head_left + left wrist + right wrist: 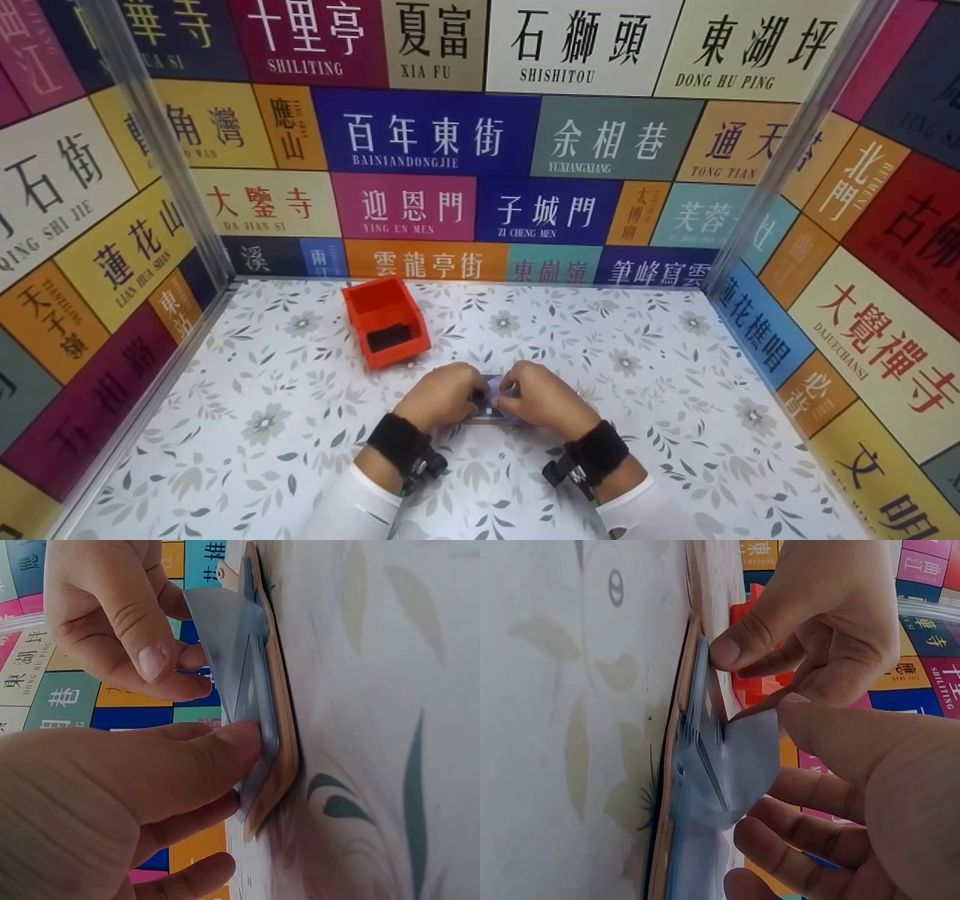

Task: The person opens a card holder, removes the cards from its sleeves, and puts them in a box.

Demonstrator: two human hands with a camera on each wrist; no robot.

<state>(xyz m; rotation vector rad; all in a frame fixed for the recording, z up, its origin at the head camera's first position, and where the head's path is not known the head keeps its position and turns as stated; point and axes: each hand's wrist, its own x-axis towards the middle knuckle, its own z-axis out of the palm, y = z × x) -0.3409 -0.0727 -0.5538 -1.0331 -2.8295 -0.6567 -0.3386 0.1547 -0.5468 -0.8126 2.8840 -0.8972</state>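
Note:
A card holder with a tan cover [283, 757] and bluish clear plastic sleeves [259, 690] lies on the tabletop between both hands. My left hand [444, 394] grips its near left part, thumb [240, 736] on the sleeves and fingers curled behind. One clear sleeve [754, 754] stands lifted from the stack, and my right hand [551, 397] pinches its edge between thumb and finger. A thin dark-edged card [714, 769] shows at that lifted sleeve. At the holder's far end, a small tan strap with a snap [223, 571] sticks up.
Beyond the left hand stands a red-orange bin [401, 354] with a black item [390, 337] inside. The leaf-patterned tabletop [262, 427] is enclosed by sign-covered panels [405, 135] at the back and both sides.

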